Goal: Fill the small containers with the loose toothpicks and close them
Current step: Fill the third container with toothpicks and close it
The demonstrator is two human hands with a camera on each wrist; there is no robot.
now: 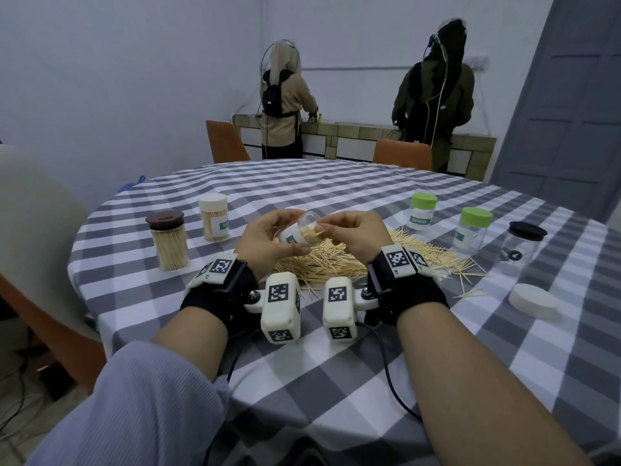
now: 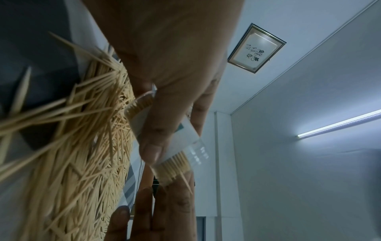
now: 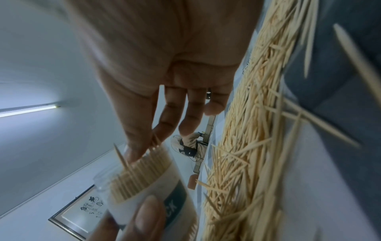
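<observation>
Head view: over the desk (image 1: 336, 381) and toothpick pile (image 1: 322, 260), the left hand (image 1: 265, 242) grips a tilted open container (image 1: 299, 232).

Left wrist view: it looks nearly full.

Right wrist view: the right hand (image 3: 164, 68) seemingly pinches toothpicks at its mouth; a stray protruding toothpick (image 3: 121, 157) could spill or block the lid.

Open clear container (image 1: 300, 231) is tilting mid-frame, packed with toothpicks; loose toothpicks (image 1: 339, 260) are lying heaped below it; white lid (image 1: 533, 301) is sitting lower right.

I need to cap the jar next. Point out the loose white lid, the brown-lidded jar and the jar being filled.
loose white lid (image 1: 533, 300), head view, top face.
brown-lidded jar (image 1: 169, 248), head view, glass side.
jar being filled (image 1: 295, 234), head view, labelled side.
</observation>
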